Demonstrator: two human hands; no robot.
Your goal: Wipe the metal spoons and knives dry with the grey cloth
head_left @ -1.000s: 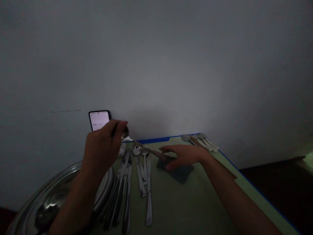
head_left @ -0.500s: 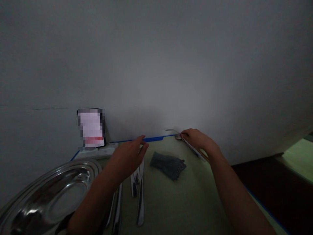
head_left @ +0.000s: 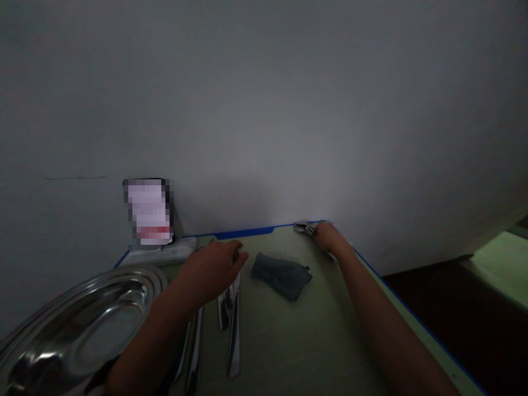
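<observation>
My right hand [head_left: 329, 240] is closed around a bundle of metal cutlery [head_left: 304, 227] near the table's back right corner. The rounded heads of the pieces stick out to the left of my fingers; dim light hides their exact kind. My left hand [head_left: 216, 267] is over other metal cutlery [head_left: 234, 335], thumb and fingers apart, holding nothing that I can see. It covers the upper ends of those pieces, whose handles point toward me. Between my hands lies a crumpled grey-blue cloth [head_left: 282, 276].
Shiny steel basins or trays [head_left: 109, 330] stand at the left, partly behind my left forearm. A phone-like device [head_left: 149, 212] with a blurred screen leans on the wall above a pale flat object [head_left: 181, 251]. Blue edging [head_left: 243, 233] borders the table against the grey wall.
My right hand has drawn the cutlery together at the back right corner; the curved piece that stuck out separately now sits with the bundle. My left hand has barely moved. The view has shifted slightly.
</observation>
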